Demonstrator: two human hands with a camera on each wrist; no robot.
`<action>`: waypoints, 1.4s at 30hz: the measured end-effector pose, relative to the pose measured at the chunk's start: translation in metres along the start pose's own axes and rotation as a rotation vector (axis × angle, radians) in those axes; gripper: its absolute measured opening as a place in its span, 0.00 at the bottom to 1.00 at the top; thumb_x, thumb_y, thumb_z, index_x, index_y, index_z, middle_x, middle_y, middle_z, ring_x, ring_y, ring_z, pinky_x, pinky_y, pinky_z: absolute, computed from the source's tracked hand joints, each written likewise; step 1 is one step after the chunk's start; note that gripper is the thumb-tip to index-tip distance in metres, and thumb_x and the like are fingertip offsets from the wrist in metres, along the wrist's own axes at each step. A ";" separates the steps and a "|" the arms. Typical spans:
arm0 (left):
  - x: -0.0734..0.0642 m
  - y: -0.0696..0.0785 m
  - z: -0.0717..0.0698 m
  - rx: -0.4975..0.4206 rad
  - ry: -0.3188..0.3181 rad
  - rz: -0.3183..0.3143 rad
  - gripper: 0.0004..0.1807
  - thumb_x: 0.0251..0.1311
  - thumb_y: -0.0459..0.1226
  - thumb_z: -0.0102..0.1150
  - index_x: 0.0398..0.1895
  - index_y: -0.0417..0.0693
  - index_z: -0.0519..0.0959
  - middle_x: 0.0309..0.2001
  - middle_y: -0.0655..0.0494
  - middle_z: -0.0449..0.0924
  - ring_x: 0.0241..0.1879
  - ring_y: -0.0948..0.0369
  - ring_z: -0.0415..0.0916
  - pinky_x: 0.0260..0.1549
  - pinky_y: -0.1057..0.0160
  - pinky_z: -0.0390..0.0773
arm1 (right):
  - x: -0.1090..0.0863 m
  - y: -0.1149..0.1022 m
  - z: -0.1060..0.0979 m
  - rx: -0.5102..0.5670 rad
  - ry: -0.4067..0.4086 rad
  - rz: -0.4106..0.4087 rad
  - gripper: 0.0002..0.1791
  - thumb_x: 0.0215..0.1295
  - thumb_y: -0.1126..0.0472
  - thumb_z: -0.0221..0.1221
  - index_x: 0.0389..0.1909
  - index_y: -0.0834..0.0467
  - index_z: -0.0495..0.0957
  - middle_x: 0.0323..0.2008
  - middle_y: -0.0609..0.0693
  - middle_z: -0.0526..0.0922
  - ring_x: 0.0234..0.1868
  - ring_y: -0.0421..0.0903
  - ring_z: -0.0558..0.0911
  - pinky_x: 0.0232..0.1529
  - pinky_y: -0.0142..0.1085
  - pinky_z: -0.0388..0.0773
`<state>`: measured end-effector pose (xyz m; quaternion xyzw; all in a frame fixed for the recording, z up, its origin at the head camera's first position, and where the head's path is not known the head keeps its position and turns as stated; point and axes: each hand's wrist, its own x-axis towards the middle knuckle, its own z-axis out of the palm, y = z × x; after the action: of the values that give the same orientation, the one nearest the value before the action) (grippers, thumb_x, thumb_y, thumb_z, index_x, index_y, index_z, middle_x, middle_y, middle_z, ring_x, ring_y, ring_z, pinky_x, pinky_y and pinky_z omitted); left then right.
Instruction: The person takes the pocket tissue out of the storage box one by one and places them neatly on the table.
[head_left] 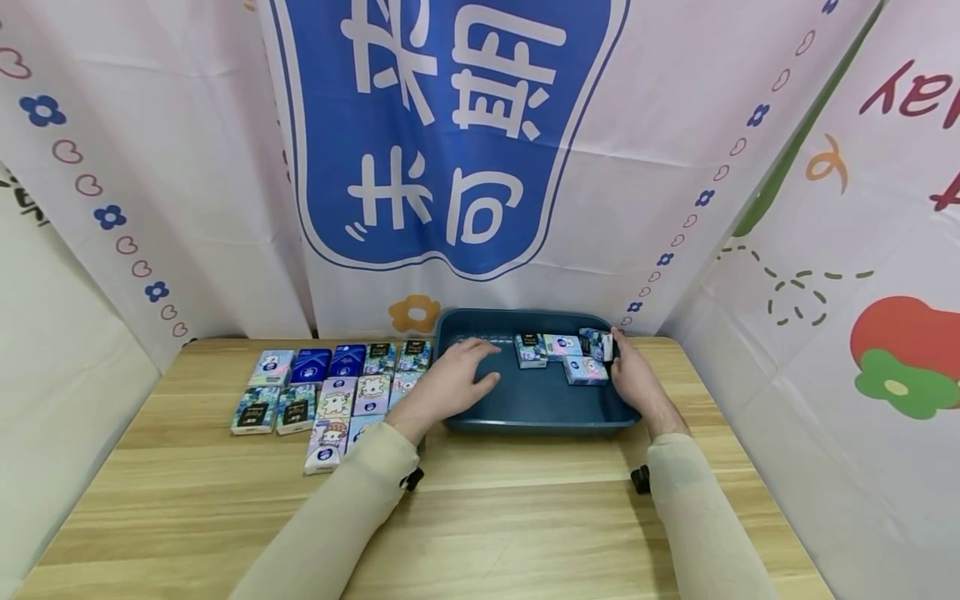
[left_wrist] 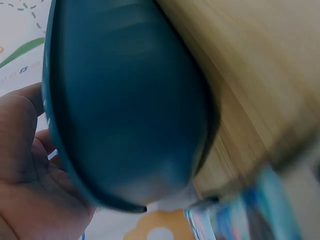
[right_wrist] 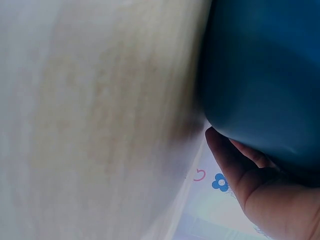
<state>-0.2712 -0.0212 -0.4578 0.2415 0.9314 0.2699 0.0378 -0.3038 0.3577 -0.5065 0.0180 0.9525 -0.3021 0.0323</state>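
A dark blue plastic tray stands on the wooden table. My left hand is over its left end, fingers spread and loosely bent, holding nothing; the left wrist view shows the palm beside the tray rim. My right hand grips the tray's right end, with fingers against its outer wall in the right wrist view. Inside the tray, several small tissue packs lie toward the right. One dark floral pack leans up near my right fingertips.
Left of the tray, several tissue packs in blue, pastel and dark floral wraps lie close together in rows on the table. A printed white curtain hangs just behind the table, with more printed cloth on both sides.
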 end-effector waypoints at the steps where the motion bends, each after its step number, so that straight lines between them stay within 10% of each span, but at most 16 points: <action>1: 0.003 0.002 0.002 -0.004 0.000 0.002 0.29 0.89 0.48 0.64 0.85 0.50 0.78 0.86 0.45 0.76 0.88 0.42 0.71 0.89 0.37 0.73 | 0.001 0.001 0.000 0.001 -0.002 0.001 0.40 0.91 0.67 0.43 0.98 0.58 0.46 0.95 0.70 0.53 0.95 0.71 0.60 0.96 0.64 0.57; 33: 0.070 0.026 0.056 0.029 -0.068 -0.010 0.36 0.88 0.46 0.65 0.92 0.49 0.69 0.96 0.48 0.60 0.96 0.45 0.57 0.95 0.42 0.63 | -0.008 -0.018 -0.003 -0.054 0.001 0.026 0.39 0.91 0.70 0.41 0.97 0.64 0.44 0.93 0.75 0.53 0.94 0.74 0.60 0.95 0.67 0.58; 42: 0.107 -0.021 0.105 0.182 -0.139 0.050 0.42 0.86 0.58 0.63 0.95 0.59 0.66 0.96 0.56 0.60 0.96 0.52 0.58 0.94 0.47 0.65 | -0.007 -0.018 -0.001 -0.071 0.006 0.044 0.39 0.92 0.69 0.40 0.97 0.64 0.44 0.93 0.75 0.53 0.93 0.74 0.60 0.95 0.67 0.59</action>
<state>-0.3532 0.0645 -0.5511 0.2852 0.9408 0.1677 0.0734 -0.2974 0.3433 -0.4942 0.0387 0.9621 -0.2673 0.0369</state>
